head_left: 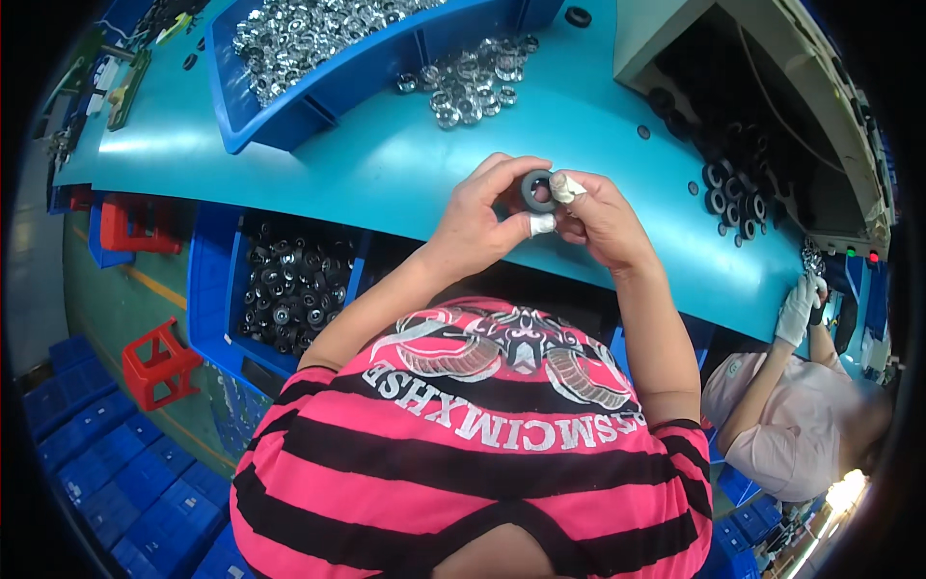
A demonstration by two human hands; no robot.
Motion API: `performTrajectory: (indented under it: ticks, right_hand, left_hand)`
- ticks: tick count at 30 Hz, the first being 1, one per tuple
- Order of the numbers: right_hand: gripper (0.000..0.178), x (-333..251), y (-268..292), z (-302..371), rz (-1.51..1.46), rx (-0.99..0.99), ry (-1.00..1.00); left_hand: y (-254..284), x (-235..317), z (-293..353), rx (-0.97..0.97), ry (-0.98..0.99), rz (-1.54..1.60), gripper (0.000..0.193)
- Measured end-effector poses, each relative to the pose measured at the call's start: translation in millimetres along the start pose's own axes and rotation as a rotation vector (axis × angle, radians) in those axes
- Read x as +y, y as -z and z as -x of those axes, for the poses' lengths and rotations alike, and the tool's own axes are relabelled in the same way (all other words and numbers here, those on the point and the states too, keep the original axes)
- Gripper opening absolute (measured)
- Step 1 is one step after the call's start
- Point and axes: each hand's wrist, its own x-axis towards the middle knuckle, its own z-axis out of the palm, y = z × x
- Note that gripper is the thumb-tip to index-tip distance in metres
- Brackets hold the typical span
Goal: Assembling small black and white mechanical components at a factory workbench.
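Observation:
Between both hands, over the near part of the blue-green tabletop, is a thick black ring (526, 193) that looks like a small rubber tyre. My left hand (473, 214) grips it from the left, its white-taped thumb underneath. From the right, my right hand (617, 230) closes on the same ring, with a white-taped thumb pressed against its face. Whether something sits inside the ring is hard to make out. Farther off lies a loose group of shiny clear or chromed wheel hubs (470, 104). Several black rings (735, 205) are heaped to the right.
A blue bin (323, 92) full of shiny hubs stands at the far left. Below the table edge, a blue crate (217, 280) holds black wheels. A pale machine housing (666, 39) rises at the far right. A co-worker's gloved hands (796, 311) are beyond it. Red stools (159, 362) stand left.

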Motion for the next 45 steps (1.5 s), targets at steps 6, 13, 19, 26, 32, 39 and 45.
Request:
performTrajectory:
  ticks: [6, 13, 19, 26, 32, 39, 45]
  right_hand:
    - [0.032, 17.4, -4.7, 29.3, -0.014, 0.232, 0.101]
    - [0.028, 25.9, -7.0, 48.7, 0.128, 0.305, 0.134]
    - [0.027, 27.2, -6.5, 50.6, 0.109, 0.337, 0.102]
    - [0.023, 31.5, -3.1, 50.9, 0.246, 0.397, 0.183]
    - [0.024, 31.5, -4.6, 49.8, 0.225, 0.397, 0.226]
    - [0.042, 19.6, -8.8, 45.7, -0.314, 0.456, 0.423]
    - [0.042, 30.9, 6.4, 50.7, -0.255, 0.438, 0.387]
  left_hand:
    - [-14.4, -8.8, 10.8, -0.030, 0.152, 0.248, 0.055]
    - [-25.2, -3.9, 8.1, -0.081, 0.205, 0.216, 0.060]
    - [-25.1, 2.3, 5.7, -0.100, 0.224, 0.283, 0.059]
    - [-28.1, 5.3, 1.8, -0.063, 0.013, -0.046, 0.054]
    - [-26.9, 4.6, 1.0, -0.023, -0.032, -0.112, 0.050]
    - [-13.3, -19.8, -3.3, -0.322, 0.360, 1.202, 0.067]
    - [-18.3, -28.8, -5.8, -0.363, 0.381, 1.353, 0.064]
